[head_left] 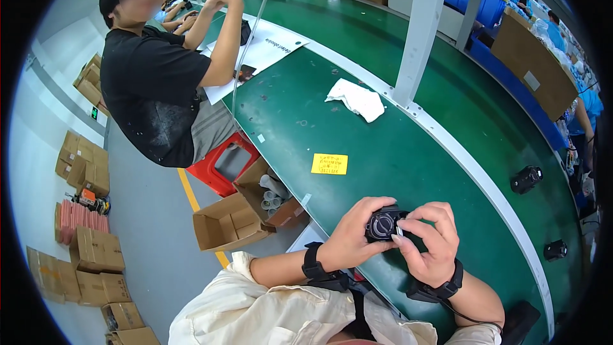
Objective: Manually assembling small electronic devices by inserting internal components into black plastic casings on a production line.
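Observation:
In front of me, over the near end of the green bench, is a small black camera [381, 225] with its round lens facing up. My left hand [350, 235] is closed around its left side, thumb below and fingers above. At the camera's right edge, my right hand [433, 243] has its thumb and forefinger pinched together. A small pale sliver shows by those fingertips; it is too small to name. Each wrist wears a black strap. A yellow note [329, 164] with handwriting lies on the bench beyond the camera.
A crumpled white cloth [357, 99] lies farther up the bench [281, 112]. Black camera-like items [527, 179] sit on the green conveyor to the right, past a white rail and post [423, 32]. At left, a co-worker [153, 70] sits on a red stool [220, 169] near open cartons [231, 222].

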`<control>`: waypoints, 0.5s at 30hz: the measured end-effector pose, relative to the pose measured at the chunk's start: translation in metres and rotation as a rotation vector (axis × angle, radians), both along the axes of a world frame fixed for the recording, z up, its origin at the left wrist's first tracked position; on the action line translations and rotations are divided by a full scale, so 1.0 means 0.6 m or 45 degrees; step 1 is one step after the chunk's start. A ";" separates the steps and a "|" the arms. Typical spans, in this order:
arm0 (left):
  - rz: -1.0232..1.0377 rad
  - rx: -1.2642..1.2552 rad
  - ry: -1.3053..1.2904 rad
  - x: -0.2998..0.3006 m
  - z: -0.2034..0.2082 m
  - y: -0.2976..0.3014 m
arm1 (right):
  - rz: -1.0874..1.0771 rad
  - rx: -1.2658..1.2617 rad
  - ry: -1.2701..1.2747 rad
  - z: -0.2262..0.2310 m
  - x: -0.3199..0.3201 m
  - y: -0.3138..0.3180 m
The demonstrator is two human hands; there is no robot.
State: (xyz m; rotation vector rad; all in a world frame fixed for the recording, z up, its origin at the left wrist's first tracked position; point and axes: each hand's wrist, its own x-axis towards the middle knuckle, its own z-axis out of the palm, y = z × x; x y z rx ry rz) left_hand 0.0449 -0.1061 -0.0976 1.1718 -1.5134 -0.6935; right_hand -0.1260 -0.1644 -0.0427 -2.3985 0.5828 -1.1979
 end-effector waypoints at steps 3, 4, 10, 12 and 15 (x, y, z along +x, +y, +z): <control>-0.003 0.038 0.063 -0.005 0.001 0.001 | -0.021 0.049 -0.030 -0.001 -0.002 -0.002; -0.003 0.058 0.090 -0.006 0.002 0.001 | -0.030 0.079 -0.046 -0.001 -0.004 -0.003; 0.027 -0.002 0.012 -0.007 -0.001 -0.002 | -0.090 0.160 -0.086 -0.005 -0.007 -0.008; 0.026 -0.029 -0.061 -0.006 -0.002 -0.004 | -0.133 0.262 -0.097 -0.007 -0.007 -0.009; 0.029 -0.048 -0.088 -0.007 0.002 -0.005 | -0.160 0.341 -0.108 -0.006 -0.007 -0.009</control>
